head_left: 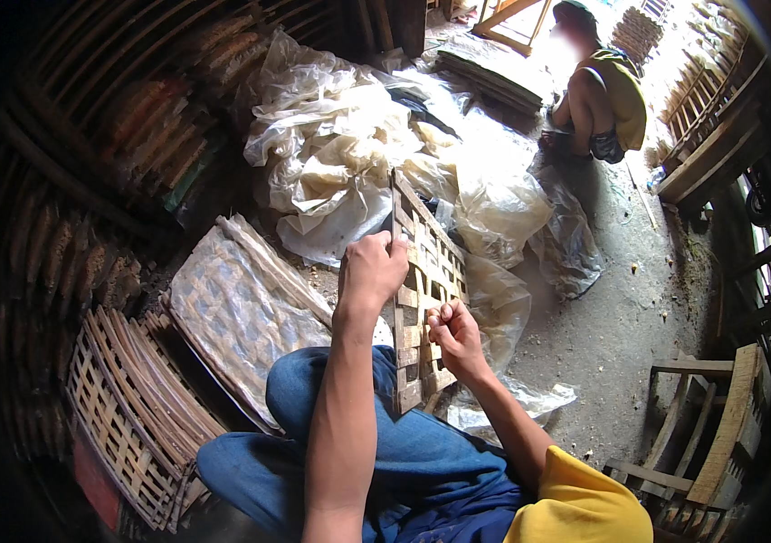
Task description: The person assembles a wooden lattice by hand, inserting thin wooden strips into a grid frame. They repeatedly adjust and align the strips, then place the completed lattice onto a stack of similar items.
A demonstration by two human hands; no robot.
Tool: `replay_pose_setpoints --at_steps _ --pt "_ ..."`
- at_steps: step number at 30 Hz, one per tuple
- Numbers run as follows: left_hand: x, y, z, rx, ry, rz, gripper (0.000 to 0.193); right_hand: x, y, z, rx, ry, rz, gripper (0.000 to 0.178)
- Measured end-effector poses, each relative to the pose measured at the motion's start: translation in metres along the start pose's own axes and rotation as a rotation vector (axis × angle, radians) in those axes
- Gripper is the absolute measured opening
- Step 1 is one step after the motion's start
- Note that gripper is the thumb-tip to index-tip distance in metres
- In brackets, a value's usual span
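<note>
A woven bamboo tray (413,339) with an open lattice stands tilted on edge above my lap. My left hand (374,269) is closed round its left rim, near the middle of that side. Close against the lattice, my right hand (456,340) has its fingers pinched together; whatever is between the fingertips is hidden or too small to make out. The blue cloth over my knees (331,389) lies just below the tray.
Similar lattice trays stand in a stack (123,416) at lower left, beside a plastic-covered stack (241,290). Crumpled clear plastic sheeting (331,136) is heaped ahead. A person (598,90) squats at the far right. A wooden rack (720,425) stands at right.
</note>
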State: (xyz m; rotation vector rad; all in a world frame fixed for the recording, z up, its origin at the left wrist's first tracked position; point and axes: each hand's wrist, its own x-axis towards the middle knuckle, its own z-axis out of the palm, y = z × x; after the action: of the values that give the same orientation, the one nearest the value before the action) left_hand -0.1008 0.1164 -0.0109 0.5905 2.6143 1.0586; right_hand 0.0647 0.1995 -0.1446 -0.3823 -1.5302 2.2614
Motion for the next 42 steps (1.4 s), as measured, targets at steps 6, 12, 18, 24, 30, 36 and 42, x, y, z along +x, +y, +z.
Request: replay_pose_setpoints --at_steps 6,12,18,24,30,36,42 --pt "-0.001 0.002 -0.003 0.002 -0.006 -0.012 0.034 -0.003 0.002 -0.003 -0.064 0.02 0.02 0.009" --pt "-0.001 0.002 -0.001 0.003 0.012 -0.002 0.034 -0.003 0.004 0.0 -0.07 0.006 0.037 0.003" --pt "-0.001 0.001 -0.002 0.012 -0.005 -0.008 0.034 -0.003 0.003 0.001 -0.077 0.019 0.05 0.004" --pt "0.0 0.0 -0.001 0.004 -0.004 -0.001 0.035 -0.001 0.012 -0.001 0.002 0.035 0.018 0.009" --pt "-0.001 0.001 -0.001 0.005 0.008 0.008 0.035 -0.001 0.01 0.0 -0.161 0.066 0.033 0.02" --pt "0.002 -0.005 0.002 -0.002 0.041 0.027 0.037 -0.006 0.005 0.013 -0.591 0.051 -0.175 0.042" --pt "0.002 -0.004 0.003 0.011 0.061 0.046 0.039 -0.008 0.033 0.015 -0.626 0.076 -0.186 0.061"
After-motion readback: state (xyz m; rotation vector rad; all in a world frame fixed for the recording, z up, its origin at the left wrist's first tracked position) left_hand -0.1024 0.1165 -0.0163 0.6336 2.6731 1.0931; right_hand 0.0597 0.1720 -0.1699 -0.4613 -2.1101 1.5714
